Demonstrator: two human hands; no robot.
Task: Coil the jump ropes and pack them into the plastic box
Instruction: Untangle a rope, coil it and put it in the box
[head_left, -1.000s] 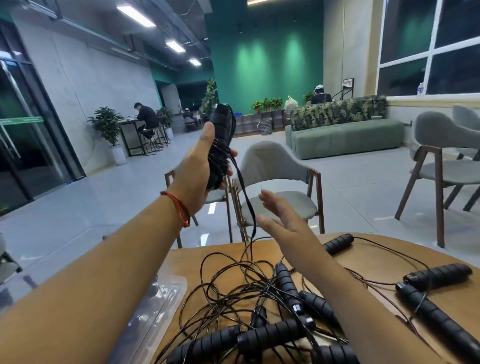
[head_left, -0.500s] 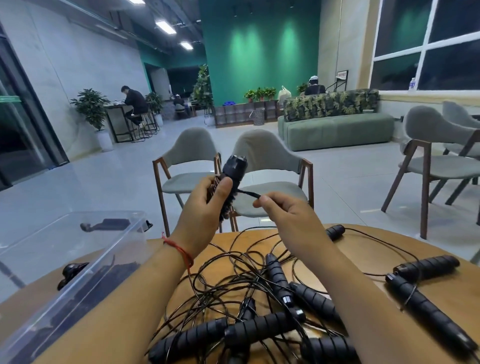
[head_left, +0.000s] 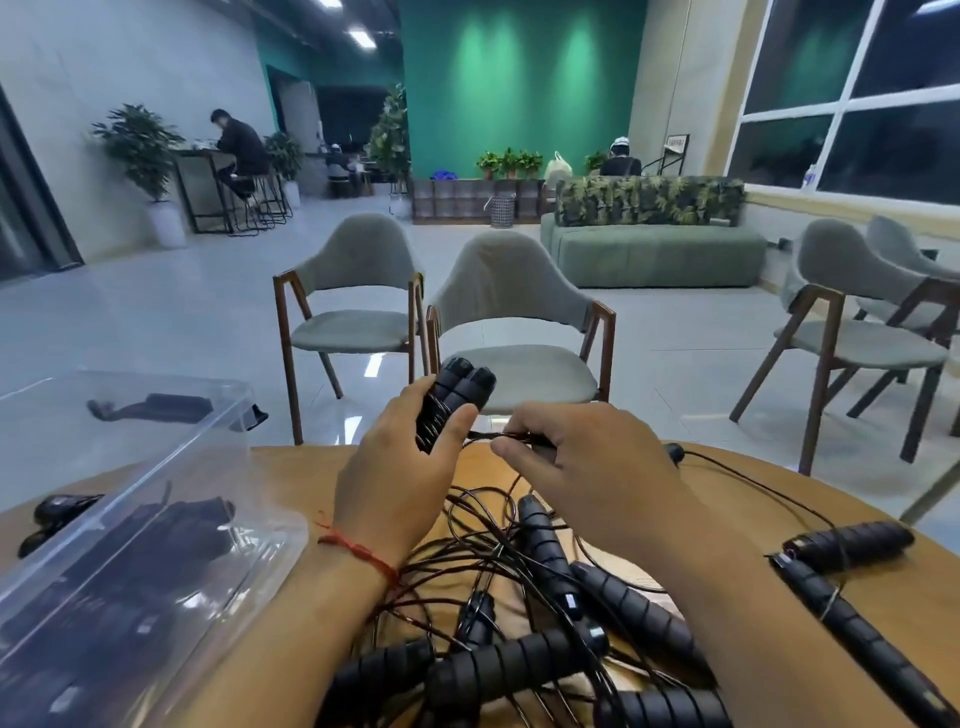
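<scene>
round wooden table (head_left: 291, 470) carries a clear plastic box (head_left: 208, 457) at its left edge, holding dark coiled ropes, and a tangle of loose jump ropes (head_left: 628, 608) across the centre and right. left hand (head_left: 400, 483) grips a pair of black handles (head_left: 462, 389) upright above the far table edge, fingers and thumb curled round them. right hand (head_left: 592, 467) pinches the thin cord (head_left: 480, 434) leading from those handles, just beside the left thumb.
</scene>
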